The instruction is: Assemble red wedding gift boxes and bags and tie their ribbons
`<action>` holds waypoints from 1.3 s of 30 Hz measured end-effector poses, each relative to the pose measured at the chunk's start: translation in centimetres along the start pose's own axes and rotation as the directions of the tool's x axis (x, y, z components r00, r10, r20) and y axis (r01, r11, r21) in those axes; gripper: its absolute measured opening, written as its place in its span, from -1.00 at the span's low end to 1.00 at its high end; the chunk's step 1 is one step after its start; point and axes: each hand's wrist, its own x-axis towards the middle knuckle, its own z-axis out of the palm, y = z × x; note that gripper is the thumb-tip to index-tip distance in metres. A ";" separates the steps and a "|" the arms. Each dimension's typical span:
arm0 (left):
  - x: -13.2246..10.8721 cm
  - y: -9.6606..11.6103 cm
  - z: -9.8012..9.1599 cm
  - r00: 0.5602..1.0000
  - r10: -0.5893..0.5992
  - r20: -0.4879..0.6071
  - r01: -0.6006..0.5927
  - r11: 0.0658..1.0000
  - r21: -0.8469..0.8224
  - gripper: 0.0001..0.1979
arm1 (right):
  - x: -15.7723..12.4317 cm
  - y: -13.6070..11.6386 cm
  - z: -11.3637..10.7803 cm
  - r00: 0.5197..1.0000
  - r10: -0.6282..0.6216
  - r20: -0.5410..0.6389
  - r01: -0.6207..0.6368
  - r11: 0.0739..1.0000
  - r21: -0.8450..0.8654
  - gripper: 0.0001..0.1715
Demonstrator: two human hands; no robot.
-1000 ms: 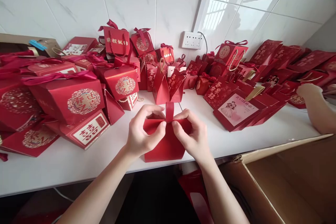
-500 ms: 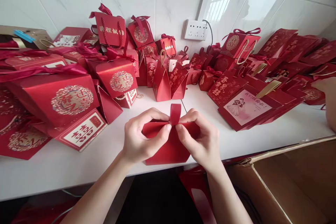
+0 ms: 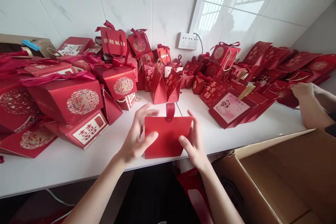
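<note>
A plain red box [image 3: 166, 143] stands at the table's front edge, with a dark red ribbon loop [image 3: 170, 111] rising from the middle of its top. My left hand [image 3: 140, 134] is at the box's left side, its fingers apart behind and beside it, the thumb over the front face. On the right side, my right hand [image 3: 193, 141] is spread the same way, thumb near the lower right of the front face. Neither hand is wrapped round the box.
Many red gift boxes [image 3: 85, 99] crowd the left and back of the white table [image 3: 110, 161]. Bags with a picture card [image 3: 227, 106] lie to the right. A cardboard box [image 3: 275, 171] is at the front right. Another person's hand [image 3: 301, 92] touches red boxes at the far right.
Both hands have let go of the ribbon's base and moved apart to the box's sides. The view has shifted a little, and more of the other person's arm shows.
</note>
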 end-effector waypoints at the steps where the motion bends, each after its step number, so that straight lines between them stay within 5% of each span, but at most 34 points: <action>1: -0.8 -0.4 -0.5 0.996 -0.074 0.053 0.073 0.997 0.003 -0.29 | -0.6 0.3 -0.3 0.998 0.050 0.025 -0.050 0.999 0.002 -0.45; 4: -3.0 -1.1 -1.4 0.943 -0.274 0.189 0.252 0.959 0.130 -0.19 | -1.9 0.5 -1.0 0.993 0.120 0.014 -0.120 0.993 0.012 -0.60; 8: -4.1 -0.8 -0.6 0.932 -0.338 0.134 0.312 0.932 0.183 -0.12 | -2.7 0.1 -1.6 0.974 0.124 -0.189 -0.092 0.981 0.169 -0.60; 10: -4.1 -0.1 0.9 0.969 -0.229 0.089 0.217 0.968 0.125 -0.17 | -3.1 -0.2 -1.9 0.947 0.150 -0.284 -0.050 0.943 0.330 -0.56; 13: -3.9 1.5 3.5 0.990 0.143 0.003 -0.141 0.978 0.151 -0.25 | -3.7 -0.9 -2.4 0.927 0.194 -0.320 -0.017 0.876 0.481 -0.55; 16: -3.9 3.3 5.7 0.870 0.491 0.039 -0.488 0.850 0.197 -0.21 | -4.4 -1.8 -3.2 0.927 0.173 -0.333 0.021 0.862 0.506 -0.58; 19: -4.0 4.5 6.9 0.822 0.567 0.042 -0.567 0.812 0.137 -0.17 | -5.3 -2.9 -4.4 0.914 0.143 -0.380 0.046 0.893 0.448 -0.54; 21: -3.8 4.9 7.5 0.899 0.437 -0.036 -0.437 0.899 0.004 -0.21 | -6.2 -3.8 -5.2 0.898 0.142 -0.416 0.022 0.931 0.365 -0.46; 23: -3.5 5.2 8.0 0.991 0.123 -0.056 -0.133 0.964 -0.230 -0.32 | -7.4 -5.3 -5.7 0.880 0.138 -0.455 -0.007 0.961 0.278 -0.41; 24: -3.3 5.3 8.3 0.998 -0.069 0.004 0.066 0.936 -0.346 -0.37 | -8.1 -6.1 -5.8 0.867 0.137 -0.480 -0.026 0.973 0.231 -0.41; 26: -3.0 5.6 9.2 0.905 -0.358 0.228 0.425 0.775 -0.468 -0.40 | -9.3 -8.1 -5.7 0.827 0.124 -0.548 -0.087 0.992 0.094 -0.42; 28: -2.8 5.9 10.3 0.791 -0.446 0.419 0.610 0.627 -0.484 -0.37 | -10.2 -9.9 -5.6 0.776 0.113 -0.621 -0.165 0.986 -0.026 -0.44; 30: -2.8 6.3 11.5 0.777 -0.413 0.474 0.625 0.593 -0.508 -0.33 | -10.7 -11.0 -5.8 0.730 0.134 -0.670 -0.212 0.977 -0.036 -0.46; 34: -2.8 7.0 13.3 0.863 -0.328 0.384 0.502 0.643 -0.579 -0.47 | -10.9 -10.7 -7.6 0.691 0.226 -0.687 -0.203 0.972 0.116 -0.50; 39: -3.0 7.9 14.1 0.892 -0.240 0.384 0.442 0.647 -0.621 -0.63 | -11.8 -9.6 -9.4 0.647 0.356 -0.674 -0.169 0.929 0.329 -0.49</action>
